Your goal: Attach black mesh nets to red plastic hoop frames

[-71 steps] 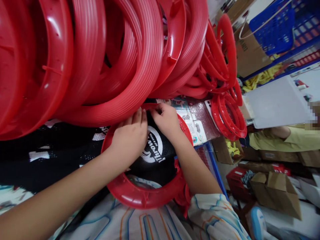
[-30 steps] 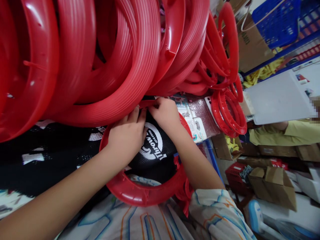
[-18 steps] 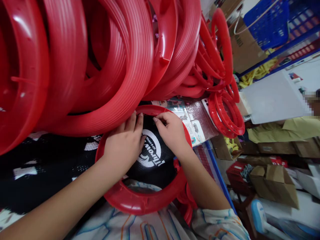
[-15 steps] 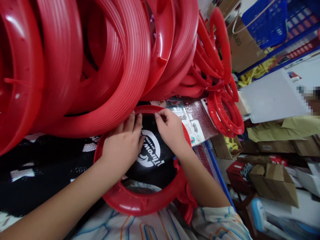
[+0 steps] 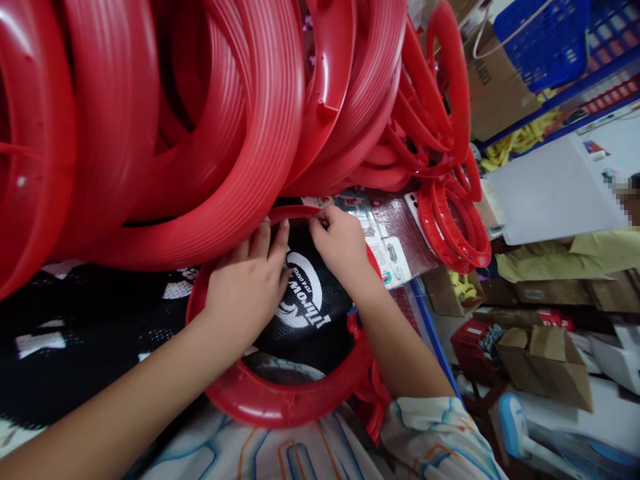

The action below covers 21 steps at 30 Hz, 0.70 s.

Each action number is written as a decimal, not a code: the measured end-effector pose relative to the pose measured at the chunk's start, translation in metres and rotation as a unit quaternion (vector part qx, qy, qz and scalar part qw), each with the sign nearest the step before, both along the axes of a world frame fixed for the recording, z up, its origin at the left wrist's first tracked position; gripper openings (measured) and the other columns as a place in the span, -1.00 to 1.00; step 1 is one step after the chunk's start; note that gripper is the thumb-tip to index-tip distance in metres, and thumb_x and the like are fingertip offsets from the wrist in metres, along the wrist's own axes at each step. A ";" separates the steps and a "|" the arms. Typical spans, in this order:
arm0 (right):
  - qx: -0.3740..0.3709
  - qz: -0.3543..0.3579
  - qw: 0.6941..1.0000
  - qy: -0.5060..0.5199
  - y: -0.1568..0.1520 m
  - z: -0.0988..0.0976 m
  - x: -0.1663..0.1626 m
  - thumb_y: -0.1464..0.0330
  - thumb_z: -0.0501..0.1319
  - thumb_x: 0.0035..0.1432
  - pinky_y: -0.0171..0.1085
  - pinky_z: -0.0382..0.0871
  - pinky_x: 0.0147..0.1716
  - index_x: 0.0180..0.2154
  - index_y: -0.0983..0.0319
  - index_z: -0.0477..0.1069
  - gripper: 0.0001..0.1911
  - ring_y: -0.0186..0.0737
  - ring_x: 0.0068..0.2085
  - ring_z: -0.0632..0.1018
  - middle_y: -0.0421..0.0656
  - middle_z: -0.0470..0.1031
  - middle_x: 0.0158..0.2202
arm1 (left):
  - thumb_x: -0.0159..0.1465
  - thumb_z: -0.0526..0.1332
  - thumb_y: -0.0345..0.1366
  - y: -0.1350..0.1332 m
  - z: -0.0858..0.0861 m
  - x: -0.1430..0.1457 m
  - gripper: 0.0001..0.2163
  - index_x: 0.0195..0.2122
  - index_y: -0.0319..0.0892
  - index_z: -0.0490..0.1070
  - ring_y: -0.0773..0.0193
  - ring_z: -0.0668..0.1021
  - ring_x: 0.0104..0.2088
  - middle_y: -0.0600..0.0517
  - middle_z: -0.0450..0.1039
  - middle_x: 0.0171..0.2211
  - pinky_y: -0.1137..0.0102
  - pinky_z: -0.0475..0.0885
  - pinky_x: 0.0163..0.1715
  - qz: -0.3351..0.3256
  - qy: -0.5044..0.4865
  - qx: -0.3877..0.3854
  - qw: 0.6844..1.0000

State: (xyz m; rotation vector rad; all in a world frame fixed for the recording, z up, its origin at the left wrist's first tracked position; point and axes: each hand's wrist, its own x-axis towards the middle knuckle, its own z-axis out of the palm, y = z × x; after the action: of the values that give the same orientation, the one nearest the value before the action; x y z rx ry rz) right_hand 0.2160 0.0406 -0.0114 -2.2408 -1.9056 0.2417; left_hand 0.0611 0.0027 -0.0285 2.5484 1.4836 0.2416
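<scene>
A red plastic ring [image 5: 280,403] lies in front of me with black mesh fabric [image 5: 320,293] bearing a white round logo stretched inside it. My left hand [image 5: 245,287] rests flat on the mesh near the ring's far rim, fingers extended and pressing. My right hand [image 5: 340,243] is pinched on the mesh edge at the ring's far rim. The far rim is partly hidden under a big pile of red rings [image 5: 210,113].
More red rings [image 5: 455,220] lean at the right. Clear packets with printed cards [image 5: 390,240] lie behind the ring. Black mesh pieces [image 5: 90,320] are spread at left. Cardboard boxes [image 5: 545,360], a blue basket [image 5: 545,40] and another person's yellow sleeve [image 5: 565,260] are at right.
Both hands have shifted slightly along the far rim of the ring while working the mesh edge; the right hand pulled back, then went to the rim again. The view swayed a little.
</scene>
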 end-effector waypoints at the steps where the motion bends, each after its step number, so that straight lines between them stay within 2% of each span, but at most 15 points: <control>1: -0.004 0.000 1.000 -0.001 0.001 -0.001 0.000 0.30 0.08 0.19 -0.23 0.29 -0.34 -0.32 0.25 0.49 -0.75 -0.10 -0.29 0.54 -0.07 0.57 -0.36 | 0.32 0.04 -0.29 0.000 0.002 0.001 -0.45 0.30 -0.37 0.00 -0.27 0.25 0.20 -0.40 0.12 0.24 0.07 0.36 0.01 0.001 0.007 -0.005 1.000; 6: -0.015 0.004 1.000 0.002 0.004 -0.003 0.001 0.33 0.07 0.17 -0.23 0.31 -0.34 -0.29 0.27 0.49 -0.76 -0.09 -0.29 0.54 -0.06 0.57 -0.34 | 0.29 0.12 -0.24 0.005 0.017 0.009 -0.44 0.31 -0.17 0.04 -0.36 0.26 0.17 -0.37 0.08 0.26 -0.01 0.41 -0.10 -0.018 0.064 -0.032 0.997; 11: -0.022 0.010 1.000 0.008 0.006 -0.004 0.003 0.33 0.08 0.16 -0.25 0.32 -0.32 -0.32 0.28 0.49 -0.76 -0.11 -0.27 0.54 -0.06 0.57 -0.33 | 0.29 0.12 -0.21 0.012 0.024 0.017 -0.42 0.30 -0.30 0.05 -0.34 0.34 0.09 -0.38 0.14 0.23 -0.01 0.40 -0.09 -0.038 0.079 -0.036 0.995; 17: -0.030 0.010 0.999 0.008 0.003 -0.004 0.001 0.32 0.06 0.18 -0.23 0.34 -0.31 -0.30 0.29 0.48 -0.75 -0.10 -0.26 0.55 -0.04 0.57 -0.31 | 0.30 0.08 -0.24 0.023 0.000 0.017 -0.50 0.22 -0.42 0.19 -0.30 0.05 0.29 -0.37 0.06 0.27 -0.03 0.11 0.19 -0.053 0.010 0.030 0.998; 21: -0.031 0.012 0.999 0.007 -0.001 0.000 0.001 0.31 0.07 0.21 -0.22 0.34 -0.29 -0.24 0.29 0.49 -0.74 -0.08 -0.23 0.56 -0.03 0.58 -0.28 | 0.27 0.13 -0.23 0.028 -0.013 0.013 -0.48 0.22 -0.39 0.20 -0.33 0.13 0.26 -0.42 0.11 0.23 -0.01 0.11 0.19 -0.063 -0.018 0.021 0.998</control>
State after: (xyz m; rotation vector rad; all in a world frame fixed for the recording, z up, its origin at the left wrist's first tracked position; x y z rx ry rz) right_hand 0.2170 0.0401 -0.0114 -2.2513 -1.9443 0.3229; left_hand 0.0744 0.0310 -0.0410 2.6428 1.3132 0.3024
